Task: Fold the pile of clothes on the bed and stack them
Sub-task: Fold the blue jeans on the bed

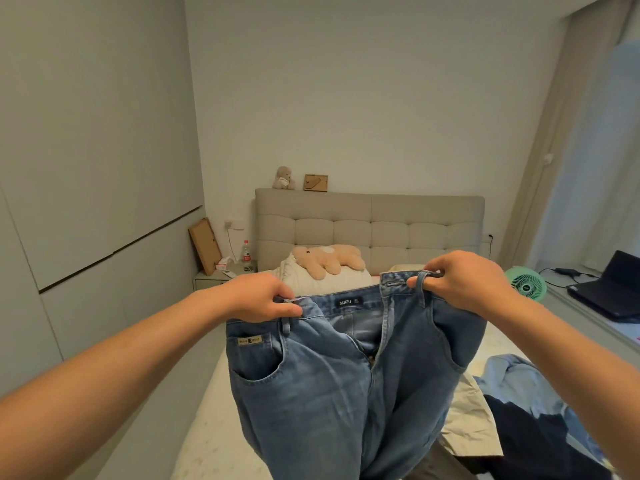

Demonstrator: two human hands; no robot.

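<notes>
A pair of blue jeans (332, 386) hangs in the air over the bed (207, 427), front towards me, fly open, legs dropping out of view below. My left hand (259, 297) pinches the waistband at its left end. My right hand (460, 280) pinches the waistband at its right end, by a belt loop. To the right on the bed lies a pile of clothes: a light blue garment (512, 379), a dark navy one (533, 441) and a beige one (467, 417).
A plush bear (329, 259) lies on a white pillow (311, 280) by the padded headboard (370, 226). A nightstand (214, 278) with a bottle stands at the left, with a wardrobe wall beside it. A green fan (526, 284) and a laptop (613, 289) sit on the right ledge.
</notes>
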